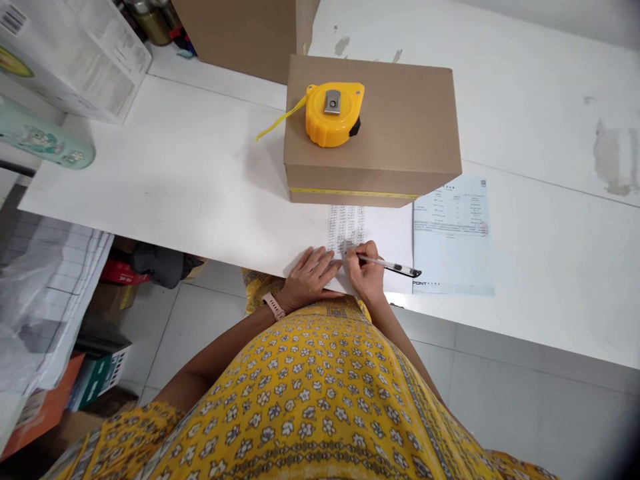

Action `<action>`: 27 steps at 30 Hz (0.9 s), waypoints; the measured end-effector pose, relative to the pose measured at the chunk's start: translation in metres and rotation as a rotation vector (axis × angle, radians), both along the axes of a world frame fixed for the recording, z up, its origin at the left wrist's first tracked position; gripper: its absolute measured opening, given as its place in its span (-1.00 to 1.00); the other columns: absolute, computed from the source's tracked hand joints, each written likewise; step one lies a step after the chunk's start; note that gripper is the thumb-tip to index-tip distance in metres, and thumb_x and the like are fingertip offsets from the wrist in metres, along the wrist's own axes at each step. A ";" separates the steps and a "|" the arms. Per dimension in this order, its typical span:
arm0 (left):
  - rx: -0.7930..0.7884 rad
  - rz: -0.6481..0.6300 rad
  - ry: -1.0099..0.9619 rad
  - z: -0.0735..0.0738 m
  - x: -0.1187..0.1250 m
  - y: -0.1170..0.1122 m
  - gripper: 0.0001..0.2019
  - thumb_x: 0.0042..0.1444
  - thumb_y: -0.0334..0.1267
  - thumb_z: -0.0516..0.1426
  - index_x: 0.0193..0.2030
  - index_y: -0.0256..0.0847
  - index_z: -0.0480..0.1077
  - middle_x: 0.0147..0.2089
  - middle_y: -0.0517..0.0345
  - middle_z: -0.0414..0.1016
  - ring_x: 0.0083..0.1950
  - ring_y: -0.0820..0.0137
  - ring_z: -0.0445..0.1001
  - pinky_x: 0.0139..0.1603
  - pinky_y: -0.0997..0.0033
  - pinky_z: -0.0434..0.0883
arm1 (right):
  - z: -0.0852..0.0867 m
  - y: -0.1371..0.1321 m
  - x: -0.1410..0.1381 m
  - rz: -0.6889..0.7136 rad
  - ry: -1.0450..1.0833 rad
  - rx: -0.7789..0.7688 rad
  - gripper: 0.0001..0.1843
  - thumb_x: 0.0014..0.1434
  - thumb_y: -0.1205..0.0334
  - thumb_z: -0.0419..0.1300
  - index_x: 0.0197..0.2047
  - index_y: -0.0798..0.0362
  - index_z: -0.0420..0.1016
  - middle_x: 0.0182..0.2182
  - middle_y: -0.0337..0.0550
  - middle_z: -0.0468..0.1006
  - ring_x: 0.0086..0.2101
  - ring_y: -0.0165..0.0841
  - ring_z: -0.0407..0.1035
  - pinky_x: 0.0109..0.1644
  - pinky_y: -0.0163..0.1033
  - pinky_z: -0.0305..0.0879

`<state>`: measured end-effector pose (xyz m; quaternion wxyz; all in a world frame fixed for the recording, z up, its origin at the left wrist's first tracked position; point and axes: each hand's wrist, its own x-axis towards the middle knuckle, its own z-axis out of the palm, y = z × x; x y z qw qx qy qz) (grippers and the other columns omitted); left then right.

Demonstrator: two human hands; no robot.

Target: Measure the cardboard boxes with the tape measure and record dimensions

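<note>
My right hand (367, 272) grips a pen (395, 267) whose tip touches a white sheet of paper (387, 233) with columns of small writing. Flat on the sheet's lower left edge lies my left hand (311, 277), fingers stretched out. Just beyond the hands stands a closed brown cardboard box (400, 120), covering the far part of the sheet. On its top rests a yellow tape measure (333, 117) with a yellow wrist strap hanging left. A yellow band runs along the box's near lower side. A pale blue printed form (455, 247) lies right of the sheet.
Behind the box stands a larger cardboard box (240, 33). A white carton (75, 53) and a mint green bottle (45, 137) are at the left of the white table (200, 173). Several jars (150, 23) stand at the back left. Boxes and a checked cloth (60, 267) lie lower left.
</note>
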<state>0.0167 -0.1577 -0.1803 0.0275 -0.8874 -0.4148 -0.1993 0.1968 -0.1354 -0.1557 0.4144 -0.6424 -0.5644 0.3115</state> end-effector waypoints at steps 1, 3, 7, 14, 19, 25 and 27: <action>0.012 0.002 0.004 0.000 0.000 0.000 -0.21 0.24 0.46 -0.06 0.21 -0.14 0.53 0.21 -0.07 0.59 0.30 0.03 0.51 0.40 -0.01 0.37 | 0.000 0.000 0.000 0.000 0.003 0.002 -0.79 0.28 0.15 0.18 -0.35 -0.06 0.23 -0.57 -0.40 0.29 -0.54 -0.42 0.20 -0.41 -0.25 0.15; 0.049 -0.001 -0.004 0.000 0.000 0.000 -0.22 0.25 0.45 -0.06 0.21 -0.15 0.52 0.21 -0.07 0.59 0.30 0.04 0.51 0.40 -0.01 0.37 | 0.001 0.000 0.000 0.006 0.011 -0.002 -0.78 0.29 0.15 0.18 -0.35 -0.06 0.23 -0.57 -0.41 0.29 -0.55 -0.43 0.19 -0.41 -0.26 0.15; 0.073 -0.013 -0.037 0.000 0.000 0.001 -0.24 0.26 0.43 -0.03 0.21 -0.17 0.51 0.22 -0.10 0.58 0.32 0.04 0.49 0.40 -0.02 0.36 | 0.003 0.001 -0.001 0.022 0.018 -0.023 -0.77 0.28 0.13 0.18 -0.36 -0.06 0.23 -0.59 -0.42 0.30 -0.58 -0.45 0.16 -0.44 -0.27 0.12; 0.047 -0.024 -0.049 -0.001 -0.001 0.000 -0.24 0.27 0.42 -0.04 0.24 -0.17 0.50 0.23 -0.12 0.57 0.34 0.03 0.46 0.43 -0.03 0.33 | -0.003 0.000 0.000 0.016 0.021 -0.005 -0.80 0.25 0.19 0.19 -0.37 -0.07 0.23 -0.58 -0.39 0.30 -0.55 -0.41 0.21 -0.41 -0.24 0.16; -0.005 -0.013 -0.038 -0.001 -0.001 -0.001 -0.23 0.26 0.44 -0.05 0.25 -0.14 0.49 0.24 -0.11 0.57 0.35 0.03 0.46 0.43 -0.03 0.33 | -0.003 0.000 0.001 0.008 0.014 0.016 -0.80 0.26 0.18 0.19 -0.37 -0.06 0.24 -0.56 -0.39 0.30 -0.54 -0.42 0.20 -0.41 -0.24 0.14; 0.082 -0.012 -0.058 -0.001 0.000 0.000 -0.24 0.26 0.42 -0.03 0.22 -0.18 0.51 0.22 -0.12 0.58 0.31 0.03 0.49 0.41 -0.03 0.34 | 0.001 0.001 0.000 -0.006 0.006 0.023 -0.79 0.28 0.17 0.19 -0.36 -0.06 0.24 -0.55 -0.38 0.30 -0.54 -0.43 0.19 -0.41 -0.24 0.14; 0.076 -0.019 -0.073 -0.001 0.000 0.000 -0.24 0.27 0.42 -0.03 0.23 -0.19 0.51 0.23 -0.13 0.57 0.32 0.02 0.48 0.42 -0.04 0.33 | 0.000 0.001 0.000 -0.004 0.011 0.014 -0.79 0.28 0.17 0.19 -0.36 -0.06 0.24 -0.55 -0.38 0.30 -0.53 -0.42 0.20 -0.40 -0.24 0.14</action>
